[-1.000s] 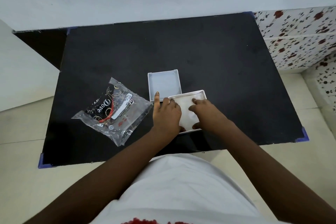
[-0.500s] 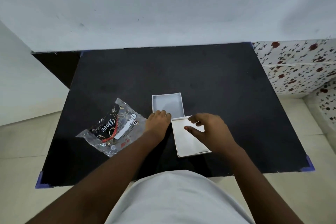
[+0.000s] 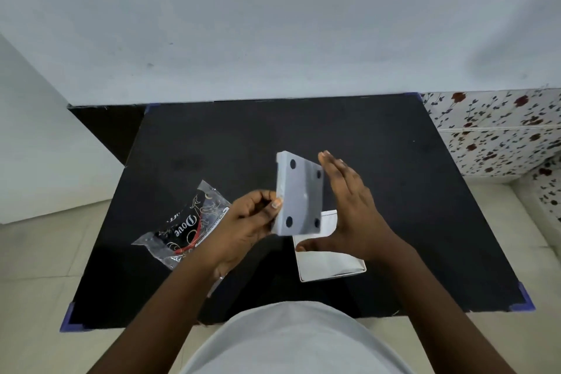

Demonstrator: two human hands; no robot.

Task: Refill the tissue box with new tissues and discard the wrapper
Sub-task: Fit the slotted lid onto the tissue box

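My left hand [image 3: 243,231] grips the left edge of a grey box half [image 3: 300,197], held tilted above the table with its underside and its black round feet facing me. My right hand [image 3: 352,209] is spread flat along the right side of that half, fingers straight and thumb out below it; whether it touches is unclear. The other white box half [image 3: 328,264] lies flat on the table under my right hand, partly hidden. A clear plastic tissue wrapper [image 3: 185,225] with black "Dove" print lies to the left, partly behind my left hand.
The black table [image 3: 394,185] has blue corner guards and stands against a white wall [image 3: 273,24]. A flowered tile wall [image 3: 501,136] stands at the right. Pale floor tiles show at both sides. My white shirt fills the bottom middle.
My left hand has lifted the grey box half off the table and turned it underside up. My right hand has left the white half and risen beside the lifted one. The camera has tilted up.
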